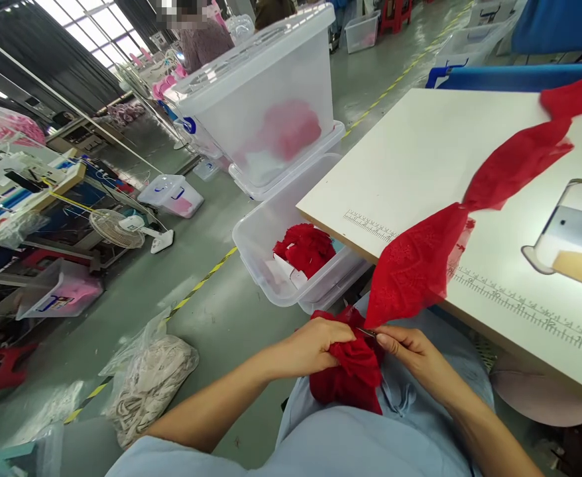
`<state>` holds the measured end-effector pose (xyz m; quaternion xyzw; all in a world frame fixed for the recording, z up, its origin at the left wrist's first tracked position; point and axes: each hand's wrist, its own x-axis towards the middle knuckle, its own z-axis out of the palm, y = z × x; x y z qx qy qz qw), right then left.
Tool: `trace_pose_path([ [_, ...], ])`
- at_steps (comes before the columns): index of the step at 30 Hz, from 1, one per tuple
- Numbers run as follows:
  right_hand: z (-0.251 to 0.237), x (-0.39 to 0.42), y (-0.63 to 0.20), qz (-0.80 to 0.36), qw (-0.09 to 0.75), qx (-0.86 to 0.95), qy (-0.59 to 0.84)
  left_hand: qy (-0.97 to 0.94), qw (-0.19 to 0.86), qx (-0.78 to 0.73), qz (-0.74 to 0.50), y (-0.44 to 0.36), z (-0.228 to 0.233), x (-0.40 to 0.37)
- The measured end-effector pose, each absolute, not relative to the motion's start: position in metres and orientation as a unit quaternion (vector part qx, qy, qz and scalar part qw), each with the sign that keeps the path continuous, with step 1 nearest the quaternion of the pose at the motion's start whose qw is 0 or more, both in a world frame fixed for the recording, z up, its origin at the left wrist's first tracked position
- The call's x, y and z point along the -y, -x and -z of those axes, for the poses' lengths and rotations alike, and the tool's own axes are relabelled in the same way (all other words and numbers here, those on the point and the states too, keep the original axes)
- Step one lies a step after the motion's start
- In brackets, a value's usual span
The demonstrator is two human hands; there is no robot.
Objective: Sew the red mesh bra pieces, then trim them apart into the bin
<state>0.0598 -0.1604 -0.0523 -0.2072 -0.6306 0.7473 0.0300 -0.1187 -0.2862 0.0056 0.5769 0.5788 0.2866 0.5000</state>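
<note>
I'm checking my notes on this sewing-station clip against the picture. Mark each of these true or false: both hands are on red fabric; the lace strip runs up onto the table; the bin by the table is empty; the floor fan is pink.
1. Both hands hold red fabric. True: the left hand and right hand grip the bunched red fabric in the lap.
2. The red lace strip runs up across the white table. True.
3. The clear bin beside the table is empty. False: it holds red fabric.
4. The floor fan is pink. False: it is white.
</note>
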Motion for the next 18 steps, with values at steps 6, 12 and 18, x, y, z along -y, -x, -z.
trace_pose_path([
  [6,0.07,0.154,-0.082,-0.711,0.083,0.63,0.3,-0.645,0.533,-0.512,-0.196,0.122,-0.039,0.27],
  [12,0.078,0.145,-0.097,-0.685,0.089,0.658,0.299,-0.704,0.434,-0.453,-0.332,0.124,-0.119,0.15],
  [18,0.06,0.14,-0.127,-0.62,0.074,0.71,0.326,-0.708,0.264,-0.632,-0.171,0.098,-0.073,0.038],
])
